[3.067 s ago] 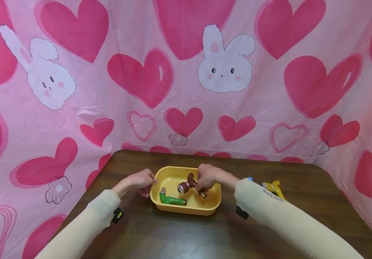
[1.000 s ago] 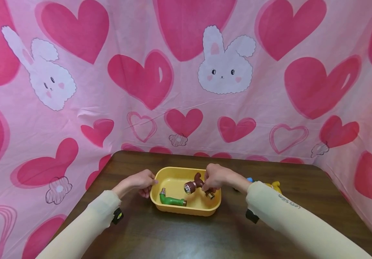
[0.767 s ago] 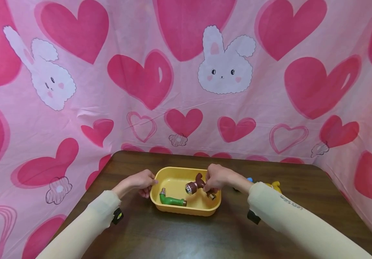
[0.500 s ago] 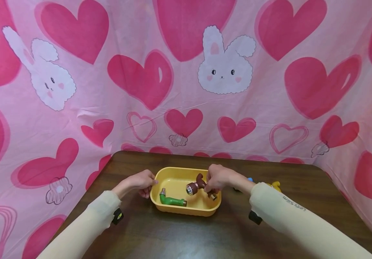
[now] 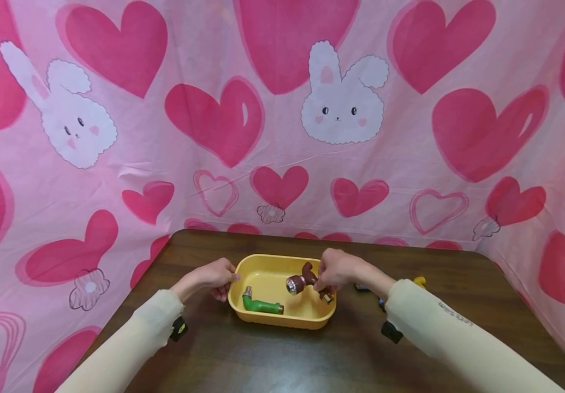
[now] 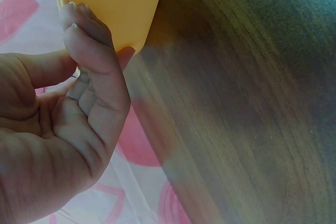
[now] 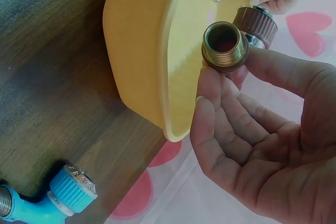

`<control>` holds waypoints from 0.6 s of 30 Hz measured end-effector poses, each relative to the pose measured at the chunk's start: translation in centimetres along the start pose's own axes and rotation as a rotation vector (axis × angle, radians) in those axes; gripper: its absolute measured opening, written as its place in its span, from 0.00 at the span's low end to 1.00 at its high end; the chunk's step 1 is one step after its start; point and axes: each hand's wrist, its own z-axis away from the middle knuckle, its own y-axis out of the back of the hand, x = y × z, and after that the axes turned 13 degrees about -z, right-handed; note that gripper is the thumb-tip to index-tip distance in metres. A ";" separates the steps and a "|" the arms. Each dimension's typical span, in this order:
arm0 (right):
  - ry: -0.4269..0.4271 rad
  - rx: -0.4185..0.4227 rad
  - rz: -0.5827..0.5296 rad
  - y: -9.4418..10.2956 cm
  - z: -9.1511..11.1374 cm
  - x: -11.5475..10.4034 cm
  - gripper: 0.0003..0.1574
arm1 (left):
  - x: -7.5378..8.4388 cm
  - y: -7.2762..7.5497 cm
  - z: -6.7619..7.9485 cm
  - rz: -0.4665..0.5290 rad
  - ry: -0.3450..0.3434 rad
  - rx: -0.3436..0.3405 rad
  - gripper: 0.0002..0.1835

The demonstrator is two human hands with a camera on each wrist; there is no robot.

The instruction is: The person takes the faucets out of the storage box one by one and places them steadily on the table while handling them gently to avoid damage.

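My left hand point(image 5: 217, 277) pinches the left rim of a yellow plastic basin point(image 5: 272, 322); in the left wrist view, thumb and fingers meet at its edge. My right hand point(image 5: 337, 269) holds a brown plastic faucet point(image 5: 310, 277) over the basin's right part. Its threaded brass inlet faces the right wrist camera, with the thumb on one side and fingertips on the other. The faucet's ribbed knob point(image 7: 256, 24) points away toward the left. Inside the basin, at the front left, lies a green faucet point(image 5: 262, 304) with metal ends.
On the dark wooden table point(image 5: 272, 365), a blue faucet point(image 7: 71, 192) lies right of the basin. Farther right, a yellow faucet point(image 5: 420, 281) shows only partly past the right sleeve. A pink cloth point(image 5: 282, 153) with hearts and rabbits hangs behind the table.
My right hand has moved right with the brown faucet, staying over the basin. The right sleeve now covers more of the yellow faucet. My left hand and the basin have stayed put.
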 end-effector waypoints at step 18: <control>-0.021 0.007 -0.039 0.0 0.4 0.7 0.15 | -0.1 -0.2 -0.2 -0.019 0.009 0.035 0.13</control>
